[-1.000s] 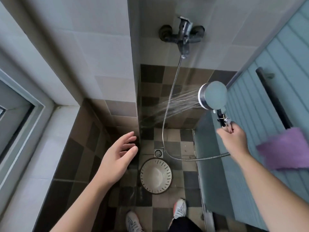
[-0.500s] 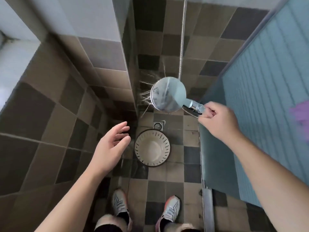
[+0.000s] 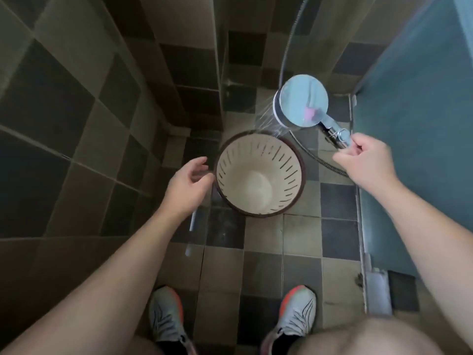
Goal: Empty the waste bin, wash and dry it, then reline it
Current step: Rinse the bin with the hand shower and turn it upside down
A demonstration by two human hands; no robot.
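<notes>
A cream waste bin (image 3: 258, 180) with slotted walls and a dark rim stands upright on the checkered shower floor, with nothing inside it. My right hand (image 3: 366, 160) grips the handle of a chrome shower head (image 3: 300, 101), which hangs just above the bin's far right rim and sprays water down and left toward it. The metal hose (image 3: 311, 156) loops under that hand. My left hand (image 3: 188, 183) is open, fingers spread, close beside the bin's left rim without touching it.
Tiled walls (image 3: 102, 111) close in on the left and behind. A teal glass shower door (image 3: 414, 129) with a metal frame stands on the right. My two grey and orange shoes (image 3: 297, 316) rest on the floor below the bin.
I have crouched lower, so the bin looks nearer. The shower head came down from the wall side to just above the bin's rim. My left hand moved in beside the bin.
</notes>
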